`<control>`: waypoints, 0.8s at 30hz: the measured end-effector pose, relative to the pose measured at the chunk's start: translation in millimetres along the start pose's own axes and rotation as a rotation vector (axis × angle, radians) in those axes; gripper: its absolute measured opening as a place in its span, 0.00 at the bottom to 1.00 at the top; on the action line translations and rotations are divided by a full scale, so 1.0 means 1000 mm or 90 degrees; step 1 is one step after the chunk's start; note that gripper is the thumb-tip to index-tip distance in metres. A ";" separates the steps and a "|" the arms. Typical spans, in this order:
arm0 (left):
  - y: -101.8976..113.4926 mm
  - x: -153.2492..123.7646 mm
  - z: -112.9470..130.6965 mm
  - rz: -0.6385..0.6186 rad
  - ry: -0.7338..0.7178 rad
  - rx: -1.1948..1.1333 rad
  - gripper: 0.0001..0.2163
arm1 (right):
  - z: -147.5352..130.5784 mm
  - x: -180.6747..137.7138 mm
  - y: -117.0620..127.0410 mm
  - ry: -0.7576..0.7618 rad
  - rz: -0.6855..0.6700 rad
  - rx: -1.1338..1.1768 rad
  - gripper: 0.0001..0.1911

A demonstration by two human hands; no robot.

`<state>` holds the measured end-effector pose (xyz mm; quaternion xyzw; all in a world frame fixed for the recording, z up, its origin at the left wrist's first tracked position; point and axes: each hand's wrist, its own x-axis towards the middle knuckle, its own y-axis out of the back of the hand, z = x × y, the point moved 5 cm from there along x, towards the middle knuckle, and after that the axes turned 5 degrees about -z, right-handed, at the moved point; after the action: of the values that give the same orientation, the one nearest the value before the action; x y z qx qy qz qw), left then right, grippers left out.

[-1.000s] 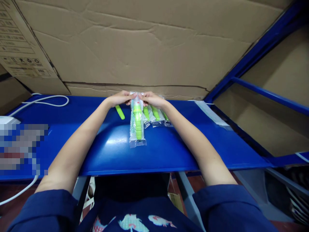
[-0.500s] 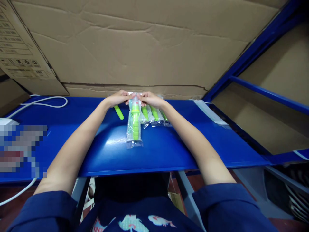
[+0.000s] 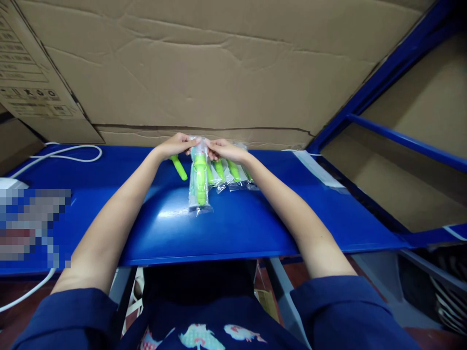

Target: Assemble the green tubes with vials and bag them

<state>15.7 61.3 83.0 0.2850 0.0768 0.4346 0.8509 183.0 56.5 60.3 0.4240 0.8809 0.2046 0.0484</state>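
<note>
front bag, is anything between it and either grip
Nothing visible: the left grip and right grip both pinch the far end of the front bag. The other bags lie to its right and the loose green piece to its left, neither in between.

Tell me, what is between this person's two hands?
In the head view, the far end of a clear plastic bag with a green item inside lies between the left hand and the right hand, pinched by both.
</note>
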 end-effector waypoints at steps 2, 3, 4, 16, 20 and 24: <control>0.010 -0.002 -0.011 0.042 0.033 0.045 0.25 | 0.002 -0.001 0.004 -0.048 0.024 0.013 0.24; 0.015 -0.003 -0.018 0.058 0.055 0.074 0.25 | 0.002 -0.002 0.007 -0.064 0.038 0.012 0.22; 0.018 -0.004 -0.025 0.068 0.082 0.107 0.26 | 0.001 -0.004 0.010 -0.075 0.051 0.008 0.21; 0.033 -0.011 -0.041 0.157 0.313 0.437 0.13 | -0.049 -0.049 0.068 -0.077 0.159 -0.079 0.13; 0.037 -0.019 -0.041 0.140 0.436 0.509 0.30 | -0.049 -0.085 0.106 -0.227 0.226 -0.156 0.12; 0.044 -0.028 -0.042 0.136 0.538 0.511 0.48 | -0.016 -0.132 0.157 -0.464 0.345 -0.237 0.10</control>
<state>-47.9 76.8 68.9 0.3930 0.5384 0.5304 0.5238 377.0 38.2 126.2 0.6658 0.6133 0.2025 0.3735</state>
